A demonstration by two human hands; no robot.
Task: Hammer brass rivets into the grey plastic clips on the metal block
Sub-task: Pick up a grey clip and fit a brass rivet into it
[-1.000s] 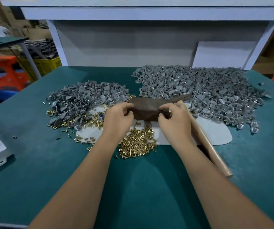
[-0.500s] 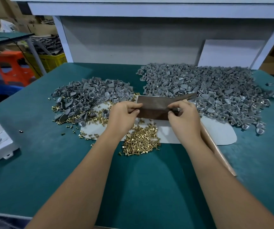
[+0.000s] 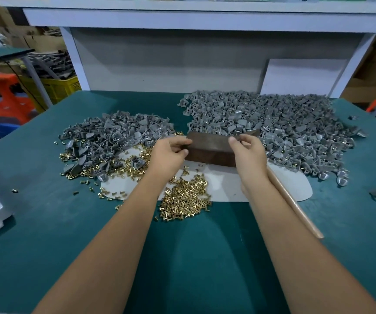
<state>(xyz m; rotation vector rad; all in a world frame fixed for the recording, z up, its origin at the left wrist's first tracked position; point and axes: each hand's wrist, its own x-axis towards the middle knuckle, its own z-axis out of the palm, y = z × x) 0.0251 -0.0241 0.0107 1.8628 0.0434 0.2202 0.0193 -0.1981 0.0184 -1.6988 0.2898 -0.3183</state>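
A: State the position of the block (image 3: 212, 150).

B: It sits mid-worktop, on the far part of the white mat (image 3: 227, 184), between your two hands. Its far edge meets the right pile.

A: State the condition of your hands.

B: Your left hand (image 3: 167, 155) has thumb and fingers pinched at the block's left end. Your right hand (image 3: 248, 155) has thumb and fingers closed at the right end. What they pinch there cannot be told.

A: Locate the clips.

B: One pile of clips (image 3: 114, 139) lies toward the far-left of the worktop (image 3: 46, 223). A larger pile (image 3: 273, 125) runs toward the far-right corner.

A: Locate the rivets.

B: The main heap of rivets (image 3: 185, 200) lies on the mat's near edge, between your forearms. Loose rivets are scattered along the near side of the left pile.

A: Locate the hammer.

B: Only its wooden handle (image 3: 293, 200) shows. It lies under your right forearm, angled toward the near-right edge.
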